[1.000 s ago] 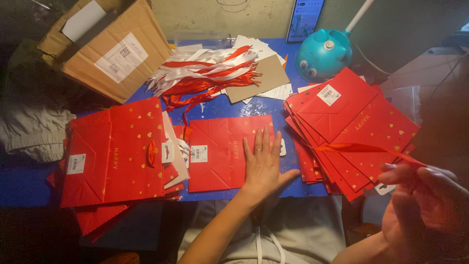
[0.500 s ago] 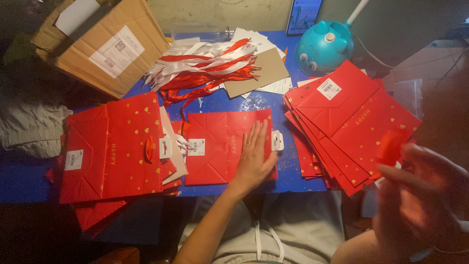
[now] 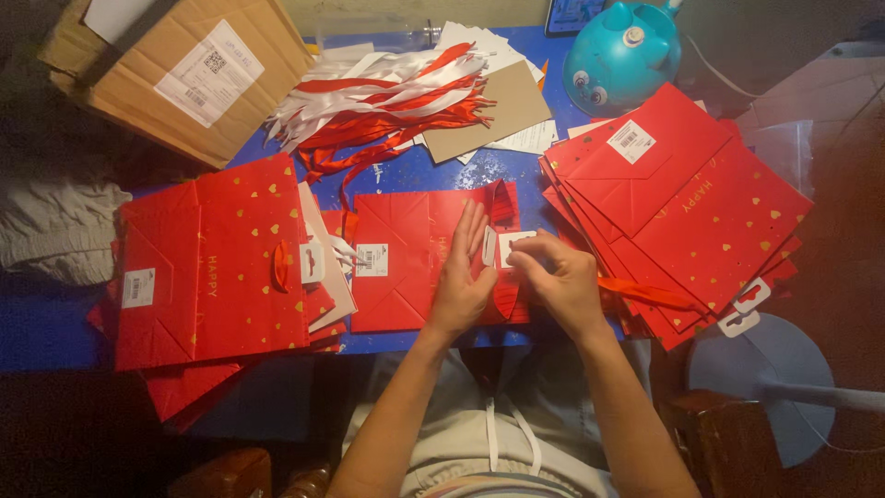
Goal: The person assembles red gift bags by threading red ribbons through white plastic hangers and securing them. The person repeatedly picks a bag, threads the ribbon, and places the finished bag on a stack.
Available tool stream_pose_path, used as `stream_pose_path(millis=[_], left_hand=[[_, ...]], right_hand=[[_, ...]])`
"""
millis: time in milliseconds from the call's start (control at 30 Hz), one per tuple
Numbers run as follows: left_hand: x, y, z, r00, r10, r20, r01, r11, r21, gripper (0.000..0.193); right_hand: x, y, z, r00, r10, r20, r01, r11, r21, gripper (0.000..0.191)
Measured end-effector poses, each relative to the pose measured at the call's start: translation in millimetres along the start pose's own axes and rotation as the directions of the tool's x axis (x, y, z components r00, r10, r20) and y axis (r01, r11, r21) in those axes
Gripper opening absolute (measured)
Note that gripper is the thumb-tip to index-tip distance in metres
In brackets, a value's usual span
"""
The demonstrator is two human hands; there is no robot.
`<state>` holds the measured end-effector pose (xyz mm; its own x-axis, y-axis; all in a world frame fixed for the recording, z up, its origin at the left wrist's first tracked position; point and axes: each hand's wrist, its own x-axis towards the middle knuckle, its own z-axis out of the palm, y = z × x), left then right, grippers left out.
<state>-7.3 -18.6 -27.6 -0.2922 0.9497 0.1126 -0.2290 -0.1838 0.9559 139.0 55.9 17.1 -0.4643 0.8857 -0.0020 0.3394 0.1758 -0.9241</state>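
Broadly, a blue bench (image 3: 433, 175) carries everything, with a brown cardboard box (image 3: 175, 69) at its far left corner and a turquoise round-bodied container (image 3: 622, 55) at the far right. Two piles of flat red paper gift bags with gold hearts flank the person: one stack on the left (image 3: 212, 267), its bags lying square on one another, and a fanned stack on the right (image 3: 682, 203), spread so that each bag's edge shows and can be picked off singly. Between them, directly before the person, one flattened red gift bag (image 3: 396, 267) lies alone on the bench, bottom fold and white barcode sticker upward. Beyond it rests a loose bundle of red and white satin ribbons (image 3: 387, 101), beside a sheet of brown card (image 3: 489, 111) and some white papers, all within arm's reach.

The left hand (image 3: 466, 277) lies flat and open on the bag's right part, fingers straight and spread a little, apparently pressing the paper so that it stays still. The right hand (image 3: 558, 281) is curled just beside it at the bag's right edge, fingertips pinched together on a red ribbon (image 3: 645, 295), which trails away to the right over the fanned stack. A small white hang tag (image 3: 489, 245) stands between the two hands, touching the left fingers.
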Motion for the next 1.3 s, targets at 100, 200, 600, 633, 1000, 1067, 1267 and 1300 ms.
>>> stream_pose_path(millis=[100, 200, 600, 633, 1000, 1067, 1267, 1300], left_hand=[[0, -5, -5, 1.000, -0.014, 0.021, 0.016, 0.997, -0.079, 0.095], [2, -9, -9, 0.999, -0.038, 0.025, 0.043, 0.974, -0.222, 0.095], [-1, -3, -7, 0.999, -0.032, 0.044, 0.040, 0.983, -0.181, 0.094], [-2, -2, -6, 0.999, -0.031, 0.041, 0.037, 0.987, -0.158, 0.093], [-12, 29, 11, 0.993, 0.032, -0.113, 0.014, 0.923, 0.384, 0.047], [-14, 32, 14, 0.985, 0.122, -0.125, -0.042, 0.862, 0.504, 0.032], [-19, 38, 13, 0.962, 0.266, -0.068, -0.142, 0.693, 0.707, 0.020], [-19, 38, 11, 0.962, 0.268, -0.057, -0.153, 0.698, 0.700, 0.018]], right_hand=[[2, 5, 0, 0.971, -0.231, 0.068, 0.239, 0.957, -0.165, 0.013], [0, -2, -3, 0.968, -0.218, 0.126, 0.240, 0.948, -0.208, 0.013], [1, -25, -7, 0.895, -0.284, 0.343, 0.412, 0.821, -0.395, 0.012], [2, -24, -7, 0.891, -0.286, 0.352, 0.418, 0.821, -0.389, 0.013], [1, -12, -14, 0.906, -0.285, 0.312, 0.365, 0.900, -0.239, 0.022], [-1, -8, -14, 0.909, -0.278, 0.311, 0.349, 0.915, -0.204, 0.027], [-6, 4, -10, 0.908, -0.332, 0.254, 0.362, 0.929, -0.078, 0.031], [-8, 5, -8, 0.916, -0.329, 0.230, 0.360, 0.926, -0.108, 0.030]])
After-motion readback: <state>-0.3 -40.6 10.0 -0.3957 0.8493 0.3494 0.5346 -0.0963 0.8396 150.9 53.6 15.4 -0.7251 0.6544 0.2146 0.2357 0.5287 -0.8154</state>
